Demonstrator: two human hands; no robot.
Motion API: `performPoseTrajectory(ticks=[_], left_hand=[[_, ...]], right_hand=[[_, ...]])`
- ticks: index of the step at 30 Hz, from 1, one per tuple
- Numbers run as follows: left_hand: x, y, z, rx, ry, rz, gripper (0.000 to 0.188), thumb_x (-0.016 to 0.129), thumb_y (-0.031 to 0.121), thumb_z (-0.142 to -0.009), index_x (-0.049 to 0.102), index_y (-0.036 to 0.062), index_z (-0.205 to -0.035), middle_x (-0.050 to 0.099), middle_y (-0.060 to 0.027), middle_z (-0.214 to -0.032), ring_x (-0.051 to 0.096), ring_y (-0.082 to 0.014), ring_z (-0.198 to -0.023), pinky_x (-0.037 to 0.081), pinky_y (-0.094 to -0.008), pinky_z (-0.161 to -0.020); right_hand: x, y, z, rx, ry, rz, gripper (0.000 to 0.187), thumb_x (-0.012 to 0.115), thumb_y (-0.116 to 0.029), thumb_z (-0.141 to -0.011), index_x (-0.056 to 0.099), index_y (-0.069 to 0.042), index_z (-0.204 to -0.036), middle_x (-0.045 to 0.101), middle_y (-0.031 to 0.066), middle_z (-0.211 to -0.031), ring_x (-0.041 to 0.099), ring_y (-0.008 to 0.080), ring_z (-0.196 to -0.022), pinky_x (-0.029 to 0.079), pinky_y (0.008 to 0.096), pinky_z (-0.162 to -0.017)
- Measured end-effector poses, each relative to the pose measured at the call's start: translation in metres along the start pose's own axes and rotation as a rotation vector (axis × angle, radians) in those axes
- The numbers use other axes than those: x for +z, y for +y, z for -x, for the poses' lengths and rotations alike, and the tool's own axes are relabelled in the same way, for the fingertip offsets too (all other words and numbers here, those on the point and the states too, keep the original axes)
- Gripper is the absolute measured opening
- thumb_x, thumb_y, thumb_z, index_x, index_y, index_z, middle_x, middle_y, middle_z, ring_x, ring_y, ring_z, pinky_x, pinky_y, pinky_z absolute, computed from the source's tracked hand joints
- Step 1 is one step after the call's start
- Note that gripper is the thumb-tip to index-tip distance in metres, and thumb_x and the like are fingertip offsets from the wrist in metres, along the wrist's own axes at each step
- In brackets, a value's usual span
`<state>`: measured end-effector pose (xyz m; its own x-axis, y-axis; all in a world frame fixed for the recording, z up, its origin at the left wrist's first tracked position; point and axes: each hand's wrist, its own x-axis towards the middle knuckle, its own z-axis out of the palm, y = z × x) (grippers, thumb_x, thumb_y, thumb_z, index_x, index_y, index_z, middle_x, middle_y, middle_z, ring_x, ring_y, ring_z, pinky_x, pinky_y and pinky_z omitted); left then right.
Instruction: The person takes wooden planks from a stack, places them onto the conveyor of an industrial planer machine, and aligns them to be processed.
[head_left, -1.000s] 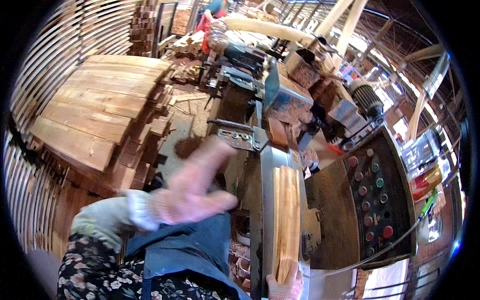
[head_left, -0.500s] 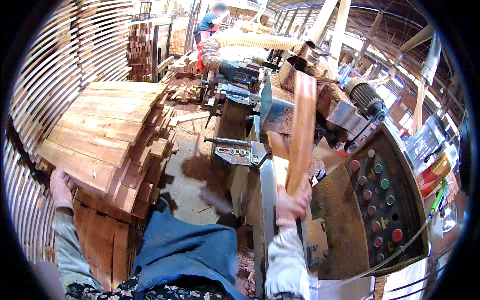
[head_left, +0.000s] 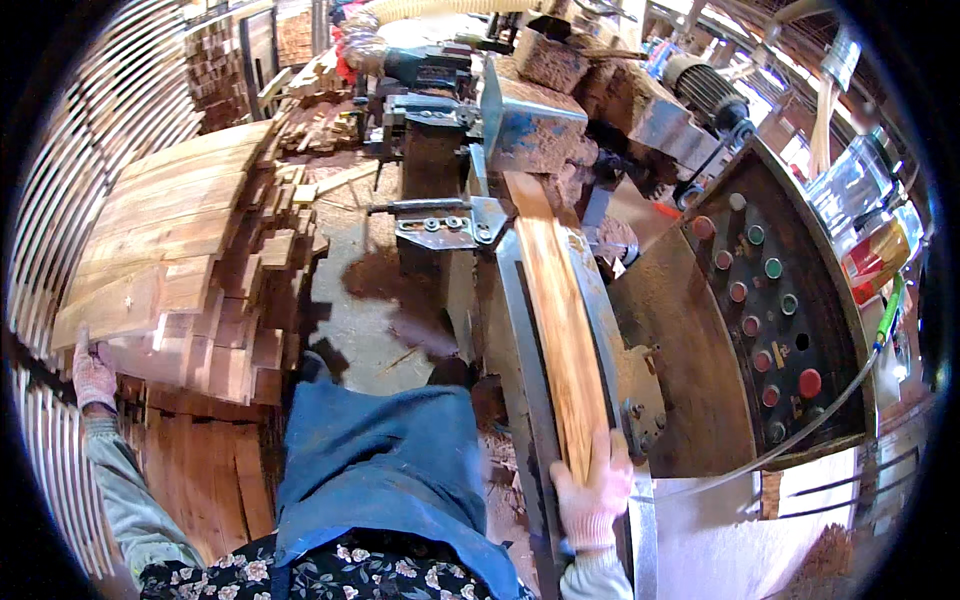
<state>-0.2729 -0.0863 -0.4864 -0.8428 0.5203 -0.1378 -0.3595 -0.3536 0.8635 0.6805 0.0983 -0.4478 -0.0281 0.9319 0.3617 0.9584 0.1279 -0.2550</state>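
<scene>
Head view: plank (head_left: 560,330) partly beneath right fingers (head_left: 601,455)

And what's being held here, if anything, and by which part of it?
The right grip holds the narrow wooden plank by its near end. The left grip touches the board stack at its near-left corner; hold unclear.

Lower right, the right hand (head_left: 593,495) is holding a board (head_left: 560,325); far left, the left hand (head_left: 95,382) is touching stacked planks (head_left: 170,235).
</scene>
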Motion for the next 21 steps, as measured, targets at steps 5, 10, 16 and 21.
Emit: performPoseTrajectory(ticks=[5,10,16,21], left_hand=[[0.079,-0.027,-0.005,0.044,0.099,-0.077,0.041,0.077,0.031,-0.101,0.067,0.0081,-0.134,0.074,-0.0055,-0.125,0.07,-0.0199,-0.117,0.057,-0.0386,-0.105],[0.099,-0.021,0.006,0.093,0.066,-0.107,0.045,0.076,0.031,-0.102,0.067,0.0107,-0.141,0.07,-0.0053,-0.136,0.065,-0.0202,-0.125,0.053,-0.0358,-0.108],[0.212,-0.051,0.108,0.162,-0.137,0.01,0.05,0.074,0.032,-0.102,0.065,0.0064,-0.144,0.07,-0.0088,-0.137,0.065,-0.0236,-0.127,0.056,-0.039,-0.106],[0.388,-0.134,0.232,0.108,-0.446,-0.194,0.051,0.076,0.035,-0.098,0.068,0.0,-0.133,0.073,-0.0097,-0.125,0.071,-0.0203,-0.108,0.057,-0.0396,-0.1]], right_hand=[[-0.005,0.006,0.003,-0.234,0.125,0.014,0.061,0.085,-0.02,-0.071,0.069,-0.009,-0.129,0.067,0.0155,-0.123,0.064,0.0383,-0.109,0.05,0.0495,-0.096],[0.049,-0.01,-0.11,-0.277,0.16,-0.096,0.029,0.076,-0.012,-0.083,0.073,-0.007,-0.111,0.07,0.015,-0.103,0.066,0.0386,-0.099,0.052,0.0511,-0.087],[0.125,-0.034,-0.227,-0.345,0.297,-0.08,0.03,0.076,-0.029,-0.089,0.072,-0.013,-0.115,0.073,0.013,-0.109,0.067,0.0367,-0.101,0.054,0.0499,-0.086],[0.077,-0.119,-0.198,-0.465,-0.035,-0.816,0.055,0.085,-0.016,-0.087,0.07,0.0,-0.137,0.068,0.021,-0.14,0.063,0.0326,-0.134,0.049,0.0419,-0.116]])
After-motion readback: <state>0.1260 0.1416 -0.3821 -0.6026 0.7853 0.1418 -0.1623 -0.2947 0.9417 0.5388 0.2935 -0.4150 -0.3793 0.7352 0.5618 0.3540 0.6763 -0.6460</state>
